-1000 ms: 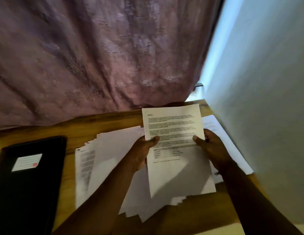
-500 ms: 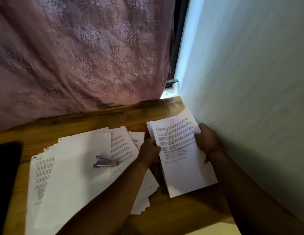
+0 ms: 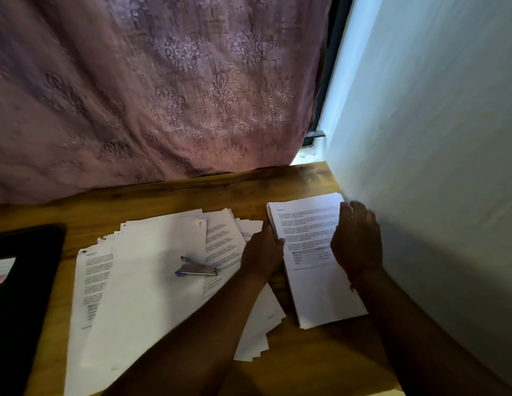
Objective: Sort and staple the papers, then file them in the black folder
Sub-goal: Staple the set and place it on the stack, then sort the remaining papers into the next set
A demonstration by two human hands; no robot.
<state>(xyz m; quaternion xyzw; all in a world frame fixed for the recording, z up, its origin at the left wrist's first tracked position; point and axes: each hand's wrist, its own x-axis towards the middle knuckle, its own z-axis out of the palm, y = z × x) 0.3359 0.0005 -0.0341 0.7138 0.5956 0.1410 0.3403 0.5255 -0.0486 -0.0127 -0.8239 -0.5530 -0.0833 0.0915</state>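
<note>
A neat stack of printed papers [image 3: 312, 281] lies on the wooden table [image 3: 169, 195], close to the right wall. My left hand [image 3: 262, 252] grips the stack's left edge, thumb on the top sheet. My right hand [image 3: 357, 241] rests flat on the stack's right side with fingers stretched forward. A loose, fanned pile of papers [image 3: 146, 281] covers the table's middle, and a small silver and blue stapler [image 3: 196, 270] lies on top of it. The black folder [image 3: 23, 295] with a white label sits at the far left, partly cut off by the frame.
A white wall [image 3: 435, 167] runs tight along the table's right edge. A patterned mauve curtain [image 3: 163, 95] hangs behind the far edge. Bare wood shows along the back of the table and at the front right, beneath my forearms.
The printed sheets I held up in both hands have come down onto the table beside the wall. My right hand has shifted from the edge onto the top sheet. The view has turned right.
</note>
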